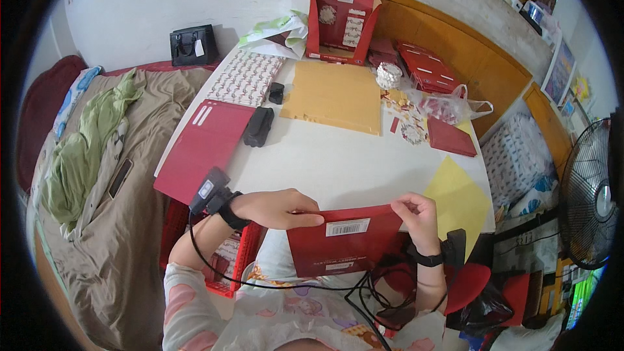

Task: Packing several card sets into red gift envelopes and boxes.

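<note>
Between my hands is a flat red cardboard package (346, 248), tilted over my lap at the near edge of the white table (312, 165). A white barcode sticker is near its top edge, and pale printing runs along its lower part. My left hand (287, 209) grips the upper left corner, thumb lying along the top edge. The upper right corner is pinched by my right hand (415, 212) between thumb and fingers. A yellow sheet (458, 200) lies beyond my right hand. Dark red card sheets (200, 148) are beyond my left wrist.
At the table's back stand a red display box (341, 24) and red packages (429, 66). A brown envelope (334, 97), a black case (259, 126) and a clear plastic bag (448, 107) lie nearer. Black cables (292, 286) cross my lap. A fan (592, 195) is at right, a bed (161, 107) at left.
</note>
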Demonstrator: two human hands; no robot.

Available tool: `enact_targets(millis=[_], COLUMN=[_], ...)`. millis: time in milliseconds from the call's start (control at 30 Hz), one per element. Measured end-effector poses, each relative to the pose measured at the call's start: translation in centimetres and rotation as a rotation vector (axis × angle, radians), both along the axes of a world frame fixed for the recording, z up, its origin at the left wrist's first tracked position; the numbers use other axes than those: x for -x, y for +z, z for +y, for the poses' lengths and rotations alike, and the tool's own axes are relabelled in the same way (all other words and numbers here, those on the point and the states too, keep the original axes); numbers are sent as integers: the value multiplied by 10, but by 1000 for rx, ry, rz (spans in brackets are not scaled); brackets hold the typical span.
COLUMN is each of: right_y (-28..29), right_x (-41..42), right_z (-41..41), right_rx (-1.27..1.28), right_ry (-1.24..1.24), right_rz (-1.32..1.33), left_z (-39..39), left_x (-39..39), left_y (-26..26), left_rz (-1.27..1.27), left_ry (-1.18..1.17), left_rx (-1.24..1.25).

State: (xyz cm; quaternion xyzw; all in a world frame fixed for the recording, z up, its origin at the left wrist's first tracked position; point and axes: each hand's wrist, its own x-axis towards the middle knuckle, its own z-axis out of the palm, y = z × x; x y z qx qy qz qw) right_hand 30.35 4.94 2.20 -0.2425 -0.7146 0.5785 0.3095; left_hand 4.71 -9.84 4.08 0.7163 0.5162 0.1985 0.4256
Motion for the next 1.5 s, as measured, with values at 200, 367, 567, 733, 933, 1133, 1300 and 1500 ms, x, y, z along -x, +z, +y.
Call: enact_targets(millis=[200, 367, 567, 733, 933, 1133, 1300, 1500], right_y=[0, 0, 7, 51, 108, 158, 139, 80], right_x=[-3, -4, -1, 0, 8, 30, 32, 22], right_z=[2, 6, 12, 13, 32, 35, 31, 30], right_rx=[29, 23, 60, -235, -577, -826, -1184, -1202], right_ry=[-38, -153, -177, 28, -34, -61, -17, 26], right_rz=[-28, 102, 206, -27, 13, 211, 232, 202], left_z=[-7, -17, -2, 13, 42, 58, 57, 41], left_x=[9, -1, -31, -28, -18, 8, 16, 21], left_y=[1, -5, -22, -9, 43, 83, 58, 0], left_rz=[-90, -396, -735, -620, -828, -664, -466, -295], left_ry=[53, 236, 591, 697, 586, 482, 498, 269], left_rx=[79, -235, -368, -474, -736, -995, -1126, -1063])
